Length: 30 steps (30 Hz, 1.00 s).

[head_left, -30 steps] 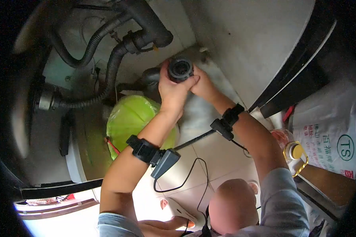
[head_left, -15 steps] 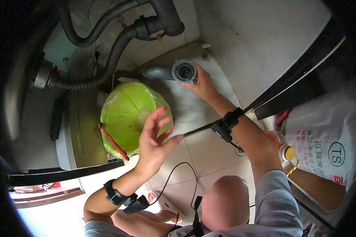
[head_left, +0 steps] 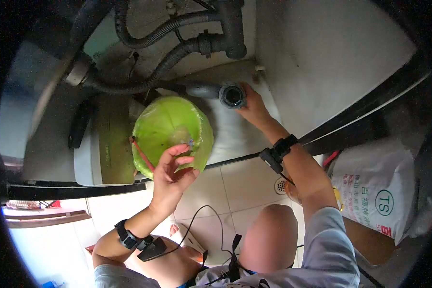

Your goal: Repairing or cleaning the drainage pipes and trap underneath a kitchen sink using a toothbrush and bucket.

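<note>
My right hand is closed round the upright grey drain pipe fitting, whose round, dark mouth faces up. A curved grey pipe runs from it to the left. Over the green-lined bin, my left hand is open, its fingers loosely curled and apart. A small grey-blue scrap shows just beyond its fingertips; I cannot tell whether it touches them. Across the bin's left rim lies a thin red stick-like thing.
Black corrugated hoses and a thick black drain pipe hang above the bin. A pale box stands left of it. At the right lie a white printed sack and a floor drain. The cabinet sill crosses in front.
My left hand has drawn slightly toward me and left, and the small scrap now shows by its fingertips. My right hand keeps its grip on the fitting. The whole view has shifted.
</note>
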{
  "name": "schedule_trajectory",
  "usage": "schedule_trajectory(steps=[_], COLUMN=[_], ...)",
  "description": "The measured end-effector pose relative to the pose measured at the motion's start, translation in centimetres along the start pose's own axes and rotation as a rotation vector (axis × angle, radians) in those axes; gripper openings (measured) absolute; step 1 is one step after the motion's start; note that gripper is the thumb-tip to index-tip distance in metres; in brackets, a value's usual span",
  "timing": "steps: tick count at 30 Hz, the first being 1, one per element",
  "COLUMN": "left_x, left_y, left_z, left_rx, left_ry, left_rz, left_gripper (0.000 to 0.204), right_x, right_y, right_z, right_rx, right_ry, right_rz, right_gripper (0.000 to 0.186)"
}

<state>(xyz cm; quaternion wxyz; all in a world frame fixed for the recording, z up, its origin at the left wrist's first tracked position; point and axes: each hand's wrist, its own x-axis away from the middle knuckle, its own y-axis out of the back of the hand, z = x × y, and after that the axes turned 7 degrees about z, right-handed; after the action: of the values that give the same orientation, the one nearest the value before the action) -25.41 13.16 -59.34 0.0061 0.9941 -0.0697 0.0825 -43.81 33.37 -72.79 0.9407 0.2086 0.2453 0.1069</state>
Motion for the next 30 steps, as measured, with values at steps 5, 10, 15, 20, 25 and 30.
schedule_trajectory(steps=[5, 10, 15, 20, 25, 30], left_x=[0.2, 0.5, 1.2, 1.6, 2.8, 4.2], left_y=[0.3, 1.5, 1.6, 2.6, 4.5, 7.2], left_z=[-1.9, -1.9, -2.8, -2.3, -2.8, -2.3], left_rx=[-0.069, 0.119, 0.092, 0.128, 0.24, 0.372], left_ry=[-0.024, -0.033, -0.055, 0.022, 0.05, -0.014], left_rz=[-0.012, -0.127, -0.173, -0.256, -0.397, -0.529], left_gripper=[0.048, 0.041, 0.041, 0.038, 0.036, 0.035], right_x=[-1.1, -3.6, -5.0, -4.4, -4.2, -4.9], right_y=[1.0, 1.5, 1.1, -0.2, 0.2, -0.8], right_z=[0.9, 0.5, 2.1, 0.7, 3.0, 9.3], right_rx=[0.238, 0.306, 0.253, 0.312, 0.371, 0.497], right_ry=[-0.016, 0.016, -0.189, 0.048, 0.019, 0.012], right_rz=[0.113, 0.154, 0.414, 0.146, 0.191, 0.339], right_gripper=[0.047, 0.051, 0.072, 0.05, 0.05, 0.06])
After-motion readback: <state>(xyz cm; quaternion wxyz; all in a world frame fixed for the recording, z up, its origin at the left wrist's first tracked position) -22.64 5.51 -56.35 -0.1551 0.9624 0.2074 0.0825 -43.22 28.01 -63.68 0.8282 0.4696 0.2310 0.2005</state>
